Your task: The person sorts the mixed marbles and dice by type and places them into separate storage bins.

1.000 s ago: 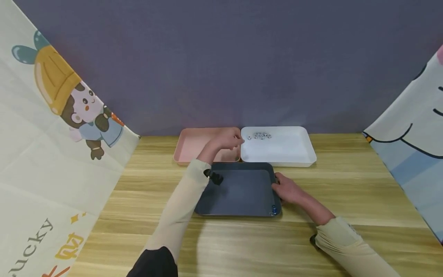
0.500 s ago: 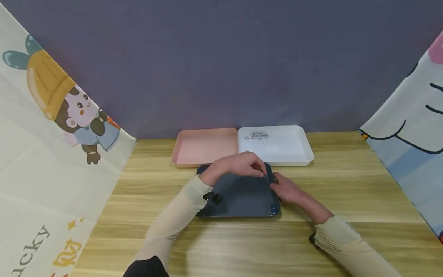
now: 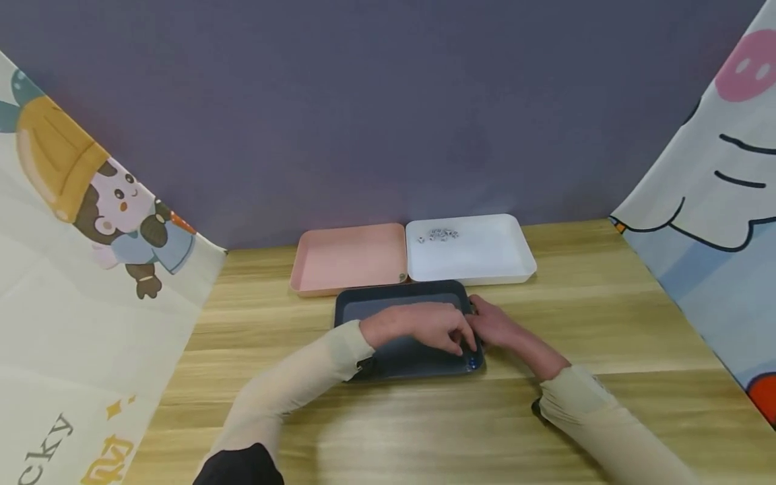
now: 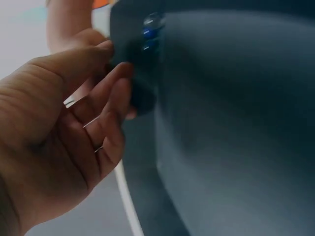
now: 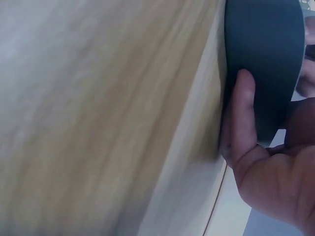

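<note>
My left hand [image 3: 432, 327] is over the right part of a dark blue-grey tray [image 3: 403, 292], its fingers loosely bent toward the near right corner. There sit a few small round glass balls [image 3: 472, 364], which look like marbles. In the left wrist view, blue and clear balls [image 4: 149, 33] lie along the tray's inner edge, just beyond the fingertips [image 4: 123, 71]; nothing shows between thumb and fingers. My right hand [image 3: 498, 327] grips the tray's right side. In the right wrist view, a finger [image 5: 244, 98] lies along the tray's outer wall [image 5: 263, 54].
Behind the dark tray stand a pink tray [image 3: 351, 257] and a white tray [image 3: 485, 250], side by side. A small greenish piece [image 3: 403, 277] lies in the pink tray's near right corner. Several small white cubes with dark marks [image 3: 444, 234] lie in the white tray.
My left hand has moved from the pink tray's right end back toward me, to the dark tray's near right corner. The right hand keeps its grip on the tray.
</note>
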{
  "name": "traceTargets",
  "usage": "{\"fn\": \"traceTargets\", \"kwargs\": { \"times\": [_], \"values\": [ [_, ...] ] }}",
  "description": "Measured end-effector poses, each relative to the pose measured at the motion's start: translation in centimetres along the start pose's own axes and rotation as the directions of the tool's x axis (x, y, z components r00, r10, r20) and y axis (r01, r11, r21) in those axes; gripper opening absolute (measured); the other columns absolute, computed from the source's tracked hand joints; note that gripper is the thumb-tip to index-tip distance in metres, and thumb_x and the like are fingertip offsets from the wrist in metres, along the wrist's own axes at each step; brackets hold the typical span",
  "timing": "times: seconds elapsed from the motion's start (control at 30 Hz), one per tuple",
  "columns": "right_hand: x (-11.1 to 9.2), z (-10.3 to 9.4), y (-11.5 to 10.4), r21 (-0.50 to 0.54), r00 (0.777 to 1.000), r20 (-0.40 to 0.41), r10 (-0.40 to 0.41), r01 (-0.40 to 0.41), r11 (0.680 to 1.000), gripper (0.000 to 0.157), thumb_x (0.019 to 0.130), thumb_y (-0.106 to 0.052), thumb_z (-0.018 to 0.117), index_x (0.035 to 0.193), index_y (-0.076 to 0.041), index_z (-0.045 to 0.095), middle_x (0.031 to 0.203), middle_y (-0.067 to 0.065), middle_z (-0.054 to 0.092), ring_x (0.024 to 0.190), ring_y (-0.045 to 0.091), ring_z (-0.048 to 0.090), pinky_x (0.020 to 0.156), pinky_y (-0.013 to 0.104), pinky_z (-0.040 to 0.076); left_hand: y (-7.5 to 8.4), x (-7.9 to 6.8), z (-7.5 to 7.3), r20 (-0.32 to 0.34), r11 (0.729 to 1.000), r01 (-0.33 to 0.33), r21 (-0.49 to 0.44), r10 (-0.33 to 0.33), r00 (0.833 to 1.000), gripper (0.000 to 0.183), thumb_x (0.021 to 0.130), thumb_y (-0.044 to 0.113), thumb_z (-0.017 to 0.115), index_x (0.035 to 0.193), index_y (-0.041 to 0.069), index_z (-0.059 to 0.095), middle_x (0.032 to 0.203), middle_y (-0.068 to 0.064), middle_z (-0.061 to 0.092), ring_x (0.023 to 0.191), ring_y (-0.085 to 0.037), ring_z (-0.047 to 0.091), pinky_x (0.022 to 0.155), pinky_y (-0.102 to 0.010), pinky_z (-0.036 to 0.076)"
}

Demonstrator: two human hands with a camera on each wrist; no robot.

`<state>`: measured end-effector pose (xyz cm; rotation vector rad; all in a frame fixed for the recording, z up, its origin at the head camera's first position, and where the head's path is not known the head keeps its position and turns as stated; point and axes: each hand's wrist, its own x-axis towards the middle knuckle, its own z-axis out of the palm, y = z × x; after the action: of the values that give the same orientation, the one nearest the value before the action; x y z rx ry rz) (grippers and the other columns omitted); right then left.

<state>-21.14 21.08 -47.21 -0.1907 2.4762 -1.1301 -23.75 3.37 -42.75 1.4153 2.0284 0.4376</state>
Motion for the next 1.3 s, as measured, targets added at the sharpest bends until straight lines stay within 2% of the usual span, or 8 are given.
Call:
{"fn": "traceTargets", "kwargs": {
  "times": [0.13, 0.33, 0.57, 0.8, 0.9, 1.13, 1.3],
  "values": [
    [0.1, 0.0, -0.2, 0.002, 1.000, 0.013, 0.013, -0.013, 1.000, 0.041, 0.099, -0.024, 0.045, 0.131, 0.002, 0.043, 0.094, 0.016, 0.059, 0.066, 0.024, 0.058, 0.052, 0.037, 0.049, -0.3, 0.7, 0.9, -0.002, 0.999, 0.002, 0.033, -0.002, 1.000, 0.028, 0.092, 0.018, 0.070, 0.119, 0.018, 0.070, 0.085, 0.015, 0.065, 0.072, 0.003, 0.060, 0.067, -0.014, 0.046],
    [0.5, 0.0, -0.4, -0.008, 0.999, 0.010, 0.030, -0.030, 1.000, 0.044, 0.100, -0.025, 0.044, 0.134, 0.002, 0.040, 0.102, 0.022, 0.060, 0.064, 0.024, 0.059, 0.049, 0.039, 0.050, -0.9, 1.1, 1.0, 0.011, 0.999, 0.035, 0.035, -0.035, 0.999, 0.027, 0.091, 0.019, 0.071, 0.118, 0.018, 0.070, 0.087, 0.014, 0.065, 0.071, 0.002, 0.060, 0.066, -0.016, 0.047],
    [0.4, 0.1, -0.5, -0.021, 1.000, -0.001, 0.013, -0.013, 1.000, 0.042, 0.099, -0.023, 0.045, 0.133, 0.002, 0.042, 0.107, 0.024, 0.059, 0.073, 0.027, 0.059, 0.053, 0.037, 0.048, -1.7, 1.8, 1.6, 0.027, 0.999, 0.022, 0.036, -0.023, 0.999, 0.022, 0.087, 0.023, 0.075, 0.109, 0.021, 0.073, 0.083, 0.014, 0.065, 0.070, 0.002, 0.060, 0.064, -0.016, 0.047],
    [0.3, -0.1, -0.9, -0.032, 1.000, -0.006, 0.027, -0.028, 0.999, 0.031, 0.097, -0.018, 0.044, 0.116, 0.007, 0.046, 0.090, 0.019, 0.056, 0.070, 0.027, 0.057, 0.054, 0.036, 0.047, -2.0, 2.4, 2.2, 0.014, 1.000, -0.006, 0.026, 0.005, 1.000, 0.019, 0.083, 0.029, 0.079, 0.101, 0.024, 0.075, 0.079, 0.016, 0.065, 0.068, 0.002, 0.060, 0.062, -0.016, 0.047],
    [0.4, -0.1, -1.0, -0.034, 0.999, -0.007, 0.041, -0.042, 0.999, 0.030, 0.097, -0.018, 0.044, 0.113, 0.007, 0.045, 0.088, 0.019, 0.055, 0.069, 0.027, 0.056, 0.053, 0.036, 0.048, -2.0, 2.4, 2.2, -0.001, 0.999, -0.001, 0.032, 0.001, 1.000, 0.016, 0.084, 0.028, 0.079, 0.099, 0.024, 0.075, 0.079, 0.016, 0.064, 0.069, 0.002, 0.060, 0.062, -0.016, 0.047],
    [0.6, -0.1, -0.8, -0.013, 0.998, 0.013, 0.066, -0.066, 0.998, 0.035, 0.098, -0.024, 0.045, 0.118, 0.006, 0.042, 0.090, 0.020, 0.056, 0.064, 0.026, 0.058, 0.050, 0.037, 0.049, -2.1, 1.7, 1.6, -0.013, 0.999, 0.024, 0.039, -0.024, 1.000, 0.017, 0.084, 0.027, 0.078, 0.100, 0.022, 0.075, 0.080, 0.015, 0.064, 0.069, 0.002, 0.060, 0.063, -0.016, 0.047],
    [0.4, 0.1, -0.7, -0.001, 0.997, 0.014, 0.077, -0.077, 0.997, 0.038, 0.098, -0.024, 0.043, 0.122, 0.006, 0.041, 0.092, 0.021, 0.056, 0.060, 0.026, 0.059, 0.048, 0.038, 0.050, -2.5, 0.7, 0.9, -0.070, 0.998, 0.069, 0.006, -0.068, 0.995, 0.017, 0.085, 0.027, 0.078, 0.100, 0.021, 0.074, 0.082, 0.014, 0.064, 0.070, 0.000, 0.060, 0.063, -0.017, 0.047]
  ]
}}
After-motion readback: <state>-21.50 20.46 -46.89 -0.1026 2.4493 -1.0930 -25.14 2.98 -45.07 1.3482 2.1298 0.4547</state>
